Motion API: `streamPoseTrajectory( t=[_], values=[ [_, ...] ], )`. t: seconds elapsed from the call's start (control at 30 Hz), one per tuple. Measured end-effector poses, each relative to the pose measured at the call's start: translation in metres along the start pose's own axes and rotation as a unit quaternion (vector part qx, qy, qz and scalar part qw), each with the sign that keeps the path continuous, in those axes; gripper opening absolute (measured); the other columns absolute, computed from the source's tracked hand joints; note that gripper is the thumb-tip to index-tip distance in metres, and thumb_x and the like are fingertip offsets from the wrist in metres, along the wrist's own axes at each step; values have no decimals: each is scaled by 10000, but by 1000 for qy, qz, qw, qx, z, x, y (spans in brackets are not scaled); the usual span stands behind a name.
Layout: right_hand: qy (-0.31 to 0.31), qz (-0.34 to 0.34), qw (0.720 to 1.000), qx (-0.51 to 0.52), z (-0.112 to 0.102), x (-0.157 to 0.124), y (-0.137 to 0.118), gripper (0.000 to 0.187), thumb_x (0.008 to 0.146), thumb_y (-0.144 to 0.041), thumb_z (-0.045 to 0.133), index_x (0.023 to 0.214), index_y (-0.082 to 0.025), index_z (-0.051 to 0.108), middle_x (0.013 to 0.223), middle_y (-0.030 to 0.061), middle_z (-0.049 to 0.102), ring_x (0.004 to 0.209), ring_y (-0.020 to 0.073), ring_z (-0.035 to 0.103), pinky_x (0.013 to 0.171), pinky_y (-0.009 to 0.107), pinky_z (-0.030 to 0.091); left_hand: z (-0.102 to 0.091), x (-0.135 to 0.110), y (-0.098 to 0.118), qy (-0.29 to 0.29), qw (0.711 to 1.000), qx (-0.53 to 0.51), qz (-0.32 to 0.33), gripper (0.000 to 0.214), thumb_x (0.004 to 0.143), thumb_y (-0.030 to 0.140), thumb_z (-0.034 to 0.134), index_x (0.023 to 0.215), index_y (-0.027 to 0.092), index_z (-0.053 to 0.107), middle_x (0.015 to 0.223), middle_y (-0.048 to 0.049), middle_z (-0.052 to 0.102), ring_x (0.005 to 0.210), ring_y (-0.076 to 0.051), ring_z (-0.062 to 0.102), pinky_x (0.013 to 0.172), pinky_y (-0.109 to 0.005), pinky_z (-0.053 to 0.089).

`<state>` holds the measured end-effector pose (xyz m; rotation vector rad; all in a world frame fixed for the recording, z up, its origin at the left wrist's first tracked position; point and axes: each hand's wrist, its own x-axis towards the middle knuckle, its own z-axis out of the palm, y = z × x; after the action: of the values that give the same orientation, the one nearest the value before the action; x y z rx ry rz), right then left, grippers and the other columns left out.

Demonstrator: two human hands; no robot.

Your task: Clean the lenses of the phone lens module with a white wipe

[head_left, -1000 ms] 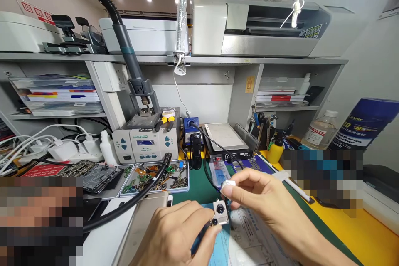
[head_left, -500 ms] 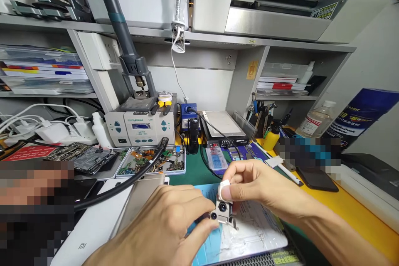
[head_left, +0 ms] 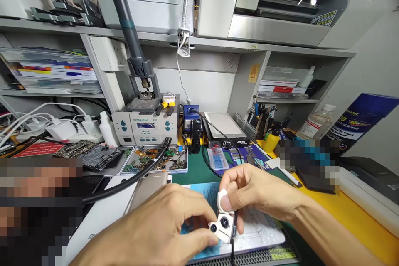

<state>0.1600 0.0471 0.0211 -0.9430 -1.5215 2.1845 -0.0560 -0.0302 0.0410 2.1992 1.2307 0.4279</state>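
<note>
A small silvery camera module (head_left: 225,226) with two dark round lenses is held up over the mat in the middle. My left hand (head_left: 174,216) is closed, with thumb and fingertips pinching the module's left side. A dark flex strip (head_left: 232,251) hangs from its lower edge. From the right, my right hand (head_left: 245,191) pinches a small white soft-looking piece (head_left: 222,200) between thumb and fingers, right at the module's top edge. Whether its hidden fingers also support the module from behind, I cannot tell. Beneath both hands lies a blue-and-white printed sheet (head_left: 262,232).
A tray of small circuit parts (head_left: 149,162) sits at left behind a thick black hose (head_left: 124,183). White and gold phone backs (head_left: 96,212) lie beside my left arm. A hot-air station (head_left: 145,126) and a hot plate (head_left: 226,126) stand behind. A dark phone (head_left: 314,181) lies at right.
The camera module has turned, so its lens face now shows more squarely and the flex strip hangs straight down. Both hands appear slightly lower, still pinching. The whole view has shifted a little.
</note>
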Motion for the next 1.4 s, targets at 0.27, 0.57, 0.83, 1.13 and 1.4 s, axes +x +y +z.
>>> streamPoseTrajectory(
  t=[0.27,0.57,0.83,1.13,1.4],
  values=[
    [-42,41,998,-12,6,-2,0,186,639,-137,850,710,-115,680,621,22,743,475,113,670,421,187,584,1,-8,-2,25,997,37,56,156,726,217,795,851,288,735,874,92,759,834,-127,695,751,-190,481],
    [-41,73,994,-65,15,-4,3,229,653,-206,865,739,-115,673,633,-5,710,466,62,607,421,139,561,4,-7,-1,47,994,42,91,135,691,209,823,770,278,737,767,74,736,714,-133,690,677,-199,523],
    [-21,71,993,-96,22,-5,0,253,681,-258,839,705,-128,624,582,-30,661,431,45,569,403,117,529,5,-7,-2,45,995,52,77,102,722,241,802,797,279,744,779,56,722,750,-142,681,707,-202,520],
    [-5,64,994,-88,21,-7,2,147,678,-88,724,694,-150,592,590,-43,661,456,56,597,461,139,536,9,-6,-3,3,998,40,55,90,801,234,729,845,313,728,843,100,726,860,-115,661,778,-194,464],
    [21,32,997,-68,18,-7,1,206,644,-100,761,653,-149,561,527,-45,643,466,82,620,413,126,465,14,-4,-9,44,995,49,80,149,784,203,742,912,278,753,899,44,765,912,-164,704,854,-233,512]
  ],
)
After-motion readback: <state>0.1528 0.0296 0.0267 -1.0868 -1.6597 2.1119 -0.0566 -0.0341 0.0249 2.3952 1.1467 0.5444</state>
